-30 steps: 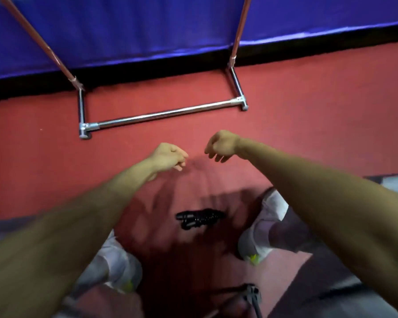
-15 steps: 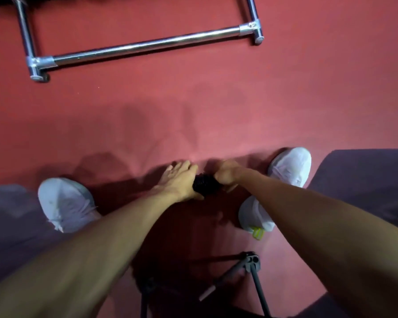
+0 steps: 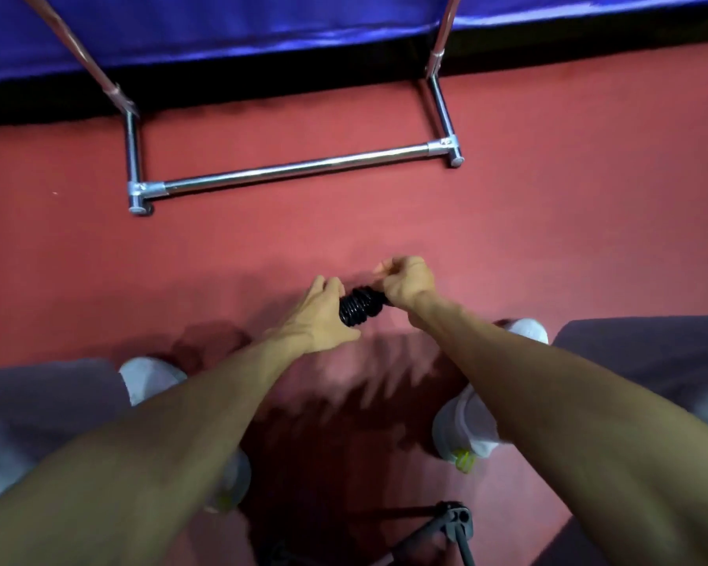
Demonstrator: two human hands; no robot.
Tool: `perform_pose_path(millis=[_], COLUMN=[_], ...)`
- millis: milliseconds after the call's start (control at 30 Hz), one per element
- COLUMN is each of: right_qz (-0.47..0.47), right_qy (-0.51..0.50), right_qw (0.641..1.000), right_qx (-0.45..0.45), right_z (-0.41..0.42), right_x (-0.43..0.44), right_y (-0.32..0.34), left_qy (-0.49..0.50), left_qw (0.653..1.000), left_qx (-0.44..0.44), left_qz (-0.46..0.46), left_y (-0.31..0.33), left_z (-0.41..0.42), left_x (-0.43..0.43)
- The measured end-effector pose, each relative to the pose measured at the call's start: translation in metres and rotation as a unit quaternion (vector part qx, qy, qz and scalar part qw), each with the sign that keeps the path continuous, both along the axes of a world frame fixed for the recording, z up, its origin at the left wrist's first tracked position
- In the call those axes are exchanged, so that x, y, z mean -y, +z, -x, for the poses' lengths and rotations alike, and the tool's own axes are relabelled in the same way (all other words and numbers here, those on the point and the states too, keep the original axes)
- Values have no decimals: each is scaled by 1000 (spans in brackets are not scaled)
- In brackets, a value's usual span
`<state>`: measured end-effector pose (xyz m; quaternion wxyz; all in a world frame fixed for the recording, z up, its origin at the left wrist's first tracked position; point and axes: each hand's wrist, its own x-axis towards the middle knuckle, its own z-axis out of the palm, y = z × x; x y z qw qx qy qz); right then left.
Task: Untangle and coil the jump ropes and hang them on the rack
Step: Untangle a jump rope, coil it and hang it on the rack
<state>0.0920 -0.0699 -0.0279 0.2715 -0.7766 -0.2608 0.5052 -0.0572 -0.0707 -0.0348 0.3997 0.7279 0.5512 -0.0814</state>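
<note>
Dimmish, soft w/ motion blur; glare on rack (image 3: 295,172), jagged shadows on floor (image 3: 569,247), edges bent.

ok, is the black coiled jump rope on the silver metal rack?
No, left hand and right hand hold the jump rope, apart from the rack.

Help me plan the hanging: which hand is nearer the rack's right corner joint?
Right. The right hand, gripping the coiled rope, is in front of the corner joint; the left hand grips the rope farther left.

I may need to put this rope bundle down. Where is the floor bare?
Bare red floor between the rack base bar and the left hand and right hand holding the rope bundle. Crowded nearer the body: shoes, tripod.
</note>
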Motion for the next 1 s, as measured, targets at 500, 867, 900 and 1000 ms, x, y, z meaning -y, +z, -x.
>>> perform_pose_path(millis=[500,867,900,1000], right_qz=[-323,-545,-560,-564], right_qy=[71,115,124,156], right_qw=[938,828,818,811], right_qx=[-103,-64,-42,9], right_z=[19,11,8,-4], right_x=[-47,-46,-56,-96], right_y=[292,461,464,460], left_qy=[166,196,200,216], left_qw=[923,784,775,758], left_qx=[302,496,504,521], left_qz=[-170,-317,-323,-327], left_y=[274,455,460,459], left_z=[19,9,6,-4], left_x=[-70,-74,-83,-117])
